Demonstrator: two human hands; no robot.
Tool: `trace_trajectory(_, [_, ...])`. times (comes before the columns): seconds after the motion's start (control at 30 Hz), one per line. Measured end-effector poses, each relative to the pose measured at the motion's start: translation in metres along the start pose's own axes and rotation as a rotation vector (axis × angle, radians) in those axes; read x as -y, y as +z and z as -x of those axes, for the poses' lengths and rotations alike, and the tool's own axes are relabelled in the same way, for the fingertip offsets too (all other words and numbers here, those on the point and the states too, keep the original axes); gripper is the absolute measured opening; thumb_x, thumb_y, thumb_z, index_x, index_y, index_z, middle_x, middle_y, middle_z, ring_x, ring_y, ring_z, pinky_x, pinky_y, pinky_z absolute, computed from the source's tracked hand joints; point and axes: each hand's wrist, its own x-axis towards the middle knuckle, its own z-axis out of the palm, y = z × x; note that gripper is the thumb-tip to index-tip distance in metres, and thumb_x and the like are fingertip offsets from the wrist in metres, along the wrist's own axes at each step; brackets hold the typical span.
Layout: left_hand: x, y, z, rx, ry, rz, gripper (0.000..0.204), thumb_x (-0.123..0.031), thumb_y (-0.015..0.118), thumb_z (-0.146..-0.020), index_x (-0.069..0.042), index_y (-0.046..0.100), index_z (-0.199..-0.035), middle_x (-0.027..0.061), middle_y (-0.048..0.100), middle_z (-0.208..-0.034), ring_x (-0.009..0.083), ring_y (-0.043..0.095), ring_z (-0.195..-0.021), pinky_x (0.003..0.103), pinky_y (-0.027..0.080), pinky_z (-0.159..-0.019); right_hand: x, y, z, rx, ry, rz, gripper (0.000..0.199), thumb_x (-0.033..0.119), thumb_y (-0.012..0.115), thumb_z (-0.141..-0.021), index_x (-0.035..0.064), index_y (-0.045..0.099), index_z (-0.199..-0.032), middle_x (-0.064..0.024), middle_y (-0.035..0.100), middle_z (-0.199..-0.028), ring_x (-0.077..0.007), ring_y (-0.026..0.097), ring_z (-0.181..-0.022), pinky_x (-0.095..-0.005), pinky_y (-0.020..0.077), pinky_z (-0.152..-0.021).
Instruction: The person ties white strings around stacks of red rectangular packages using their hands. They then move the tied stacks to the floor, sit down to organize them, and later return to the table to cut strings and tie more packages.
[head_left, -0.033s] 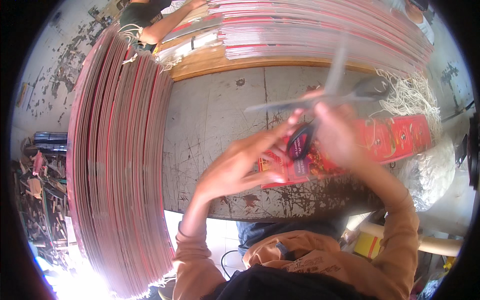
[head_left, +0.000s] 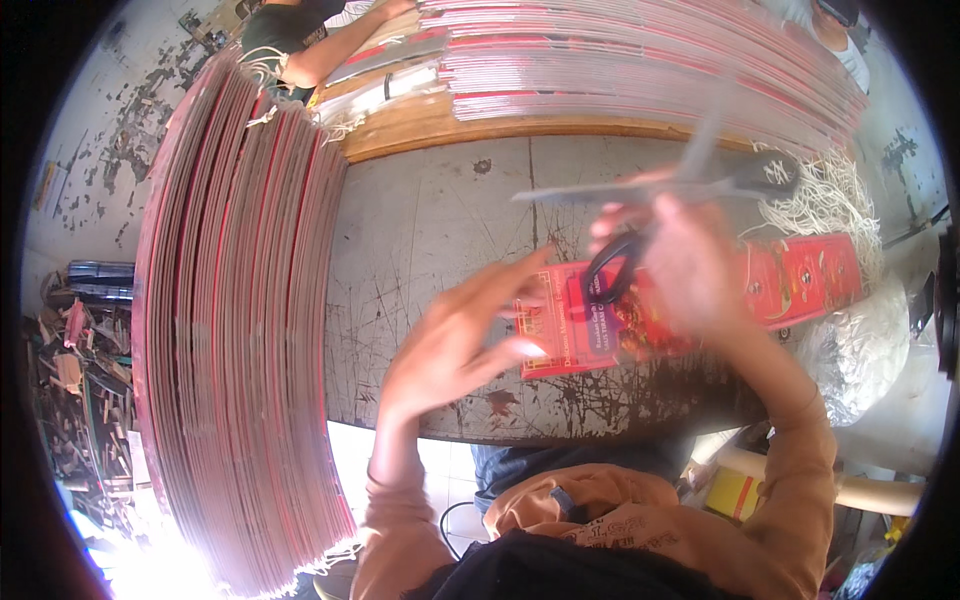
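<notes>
My right hand (head_left: 690,265), blurred by motion, grips a pair of scissors (head_left: 715,188) above the table. Their grey blades are spread wide, and their two black handle loops show on either side of the fingers. A long red printed package (head_left: 800,278) lies beneath on the table, partly covered by my right hand and one handle loop. At its left end is my left hand (head_left: 440,340), fingers and thumb apart, with nothing visible in it. Whether its fingertips touch the package, I cannot tell.
A tall stack of flat brown and red sheets (head_left: 245,330) flanks the left side. Another stack (head_left: 640,70) lies on wood at the back. White cords (head_left: 825,195) and clear plastic (head_left: 860,340) sit at the right. A person's arm (head_left: 335,50) shows at the far left.
My left hand has drawn back to the left, uncovering the left end of the red package. The scissors have shifted slightly to the right with my right hand.
</notes>
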Motion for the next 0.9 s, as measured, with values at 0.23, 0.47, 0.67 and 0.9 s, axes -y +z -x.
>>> trace_trajectory(0.23, [-0.009, 0.056, 0.079, -0.390, -0.454, -0.219, 0.043, -0.006, 0.051, -0.087, 0.004, 0.039, -0.127, 0.0175, 0.060, -0.096, 0.0212, 0.062, -0.087, 0.031, 0.055, -0.065, 0.032, -0.020, 0.017, -0.103, -0.112, 0.269, 0.019, 0.016, 0.039, -0.090, 0.0030, 0.044, -0.103, -0.0182, 0.059, -0.078, -0.0168, 0.054, -0.049, -0.0259, 0.0455, -0.044])
trace_trajectory(0.47, [-0.005, 0.055, 0.070, -0.312, -0.497, 0.578, 0.053, 0.006, 0.056, -0.081, 0.008, 0.033, -0.129, 0.0159, 0.054, -0.109, 0.0154, 0.056, -0.097, 0.026, 0.048, -0.080, -0.010, -0.018, 0.033, 0.145, 0.213, 0.295, 0.019, 0.021, 0.036, -0.095, 0.0036, 0.041, -0.100, -0.0123, 0.056, -0.079, -0.0139, 0.054, -0.050, -0.0240, 0.0456, -0.047])
trace_trajectory(0.67, [0.000, 0.063, 0.080, -0.092, -0.487, 0.737, 0.050, 0.009, 0.051, -0.083, 0.008, 0.032, -0.130, 0.0184, 0.048, -0.121, 0.0182, 0.050, -0.108, 0.029, 0.044, -0.091, -0.031, -0.016, 0.045, 0.026, 0.210, 0.165, 0.020, 0.024, 0.032, -0.097, 0.0050, 0.039, -0.095, -0.0104, 0.054, -0.074, -0.0122, 0.054, -0.052, -0.0225, 0.0444, -0.048])
trace_trajectory(0.9, [0.004, 0.062, 0.085, -0.069, -0.564, 0.636, 0.031, 0.006, 0.062, -0.078, 0.008, 0.048, -0.106, 0.0156, 0.062, -0.096, 0.0171, 0.061, -0.087, 0.027, 0.053, -0.074, -0.025, -0.014, 0.057, 0.172, 0.029, 0.454, 0.018, 0.017, 0.034, -0.096, 0.0019, 0.041, -0.092, -0.0043, 0.051, -0.064, -0.0086, 0.053, -0.052, -0.0225, 0.0410, -0.049])
